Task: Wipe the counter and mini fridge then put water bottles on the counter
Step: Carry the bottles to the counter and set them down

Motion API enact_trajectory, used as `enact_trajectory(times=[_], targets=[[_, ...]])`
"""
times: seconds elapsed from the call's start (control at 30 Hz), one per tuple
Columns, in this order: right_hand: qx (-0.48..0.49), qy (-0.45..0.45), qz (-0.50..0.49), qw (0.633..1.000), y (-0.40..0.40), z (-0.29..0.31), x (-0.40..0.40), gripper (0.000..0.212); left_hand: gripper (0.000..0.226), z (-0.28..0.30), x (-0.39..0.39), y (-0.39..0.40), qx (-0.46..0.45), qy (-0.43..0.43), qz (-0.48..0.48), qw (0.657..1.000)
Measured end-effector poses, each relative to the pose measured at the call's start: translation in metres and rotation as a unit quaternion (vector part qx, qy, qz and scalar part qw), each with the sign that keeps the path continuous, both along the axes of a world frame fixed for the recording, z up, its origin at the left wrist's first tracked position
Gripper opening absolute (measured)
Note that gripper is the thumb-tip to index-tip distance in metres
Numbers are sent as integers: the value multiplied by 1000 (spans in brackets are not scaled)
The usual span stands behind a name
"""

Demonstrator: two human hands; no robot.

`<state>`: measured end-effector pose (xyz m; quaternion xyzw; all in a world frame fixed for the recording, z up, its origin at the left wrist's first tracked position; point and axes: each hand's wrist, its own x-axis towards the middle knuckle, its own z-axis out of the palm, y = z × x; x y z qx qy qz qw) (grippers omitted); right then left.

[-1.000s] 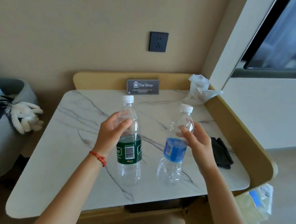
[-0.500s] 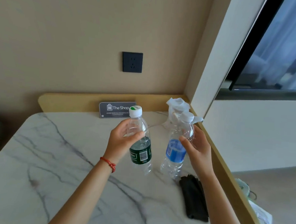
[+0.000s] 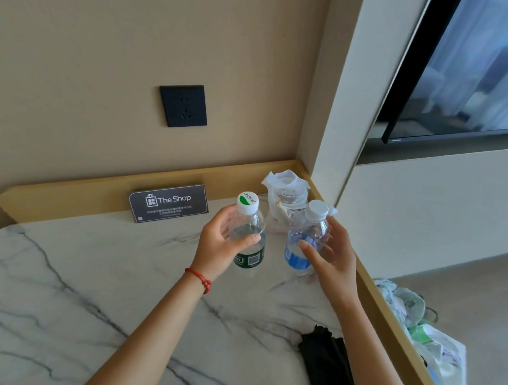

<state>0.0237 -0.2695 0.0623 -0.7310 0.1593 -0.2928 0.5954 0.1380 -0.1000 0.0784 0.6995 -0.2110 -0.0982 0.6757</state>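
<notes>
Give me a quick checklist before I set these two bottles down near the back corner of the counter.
1. Left hand grips green-label bottle: ok.
2. Right hand grips blue-label bottle: ok.
3. Both caps on: ok.
4. Bare marble counter beneath the bottles: ok.
5. Corner free of the crumpled tissue: not ok.
6. Bottle bases touching the counter: cannot tell.

Two bottles stand on counter, sign behind.
</notes>
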Motion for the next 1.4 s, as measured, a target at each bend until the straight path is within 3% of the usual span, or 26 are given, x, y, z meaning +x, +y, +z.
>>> enact_trajectory(times=[0.43, 0.67, 0.93, 1.4], targets=[[-3, 21, -10, 1000, -10, -17, 14, 67, 54, -27, 21, -18, 27, -15, -22, 999], [4, 49, -9, 999, -7, -38, 8, 79, 66, -47, 19, -12, 57, -19, -29, 998], [-23, 67, -49, 996, -8, -51, 20, 53, 64, -66, 20, -17, 73, 1, 2, 997], [-9, 60, -69, 996, -19, -56, 37, 50, 61, -69, 31, -52, 77, -27, 30, 996]])
